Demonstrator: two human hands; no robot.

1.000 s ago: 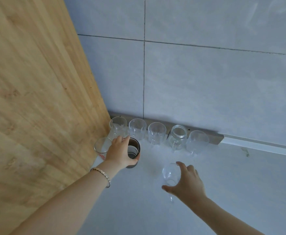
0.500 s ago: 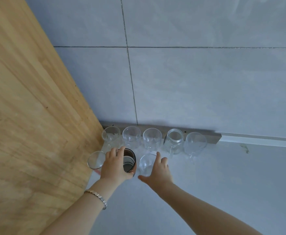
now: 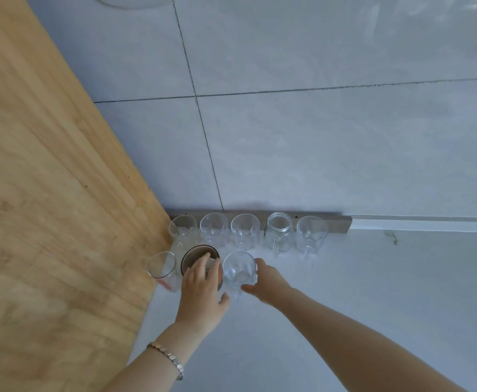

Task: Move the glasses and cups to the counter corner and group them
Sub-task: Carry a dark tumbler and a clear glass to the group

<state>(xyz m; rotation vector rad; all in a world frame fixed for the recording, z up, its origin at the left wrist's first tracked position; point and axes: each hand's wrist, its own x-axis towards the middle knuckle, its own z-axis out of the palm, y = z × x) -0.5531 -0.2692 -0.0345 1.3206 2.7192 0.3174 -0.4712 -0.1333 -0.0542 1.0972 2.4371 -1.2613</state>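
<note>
Glassware gathers in the corner where the wooden panel [image 3: 47,193] meets the tiled wall [image 3: 316,137]; back row [image 3: 245,230] of five clear pieces stands along the wall, the jar mug [image 3: 279,230] fourth from the panel; in front of it a second row is forming on the worktop [image 3: 344,306]; tall glass [image 3: 161,267] sits just beside the panel, dark cup [image 3: 195,254] next to it, clear glass [image 3: 237,267] next again, close against the cup; left hand [image 3: 203,295] lies over the dark cup, fingers draped across the rim, thumb standing off its side, so that grip looks loose rather than clamped; right hand [image 3: 268,281] wraps the clear glass from its right side, thumb at the front, a narrow grip holding it; the step in hand, I'd say, is seating these two into the front row; the next move calls for a gentle release, fingers lifted straight off so nothing knocks the neighbours, then a check for any cups waiting elsewhere.
</note>
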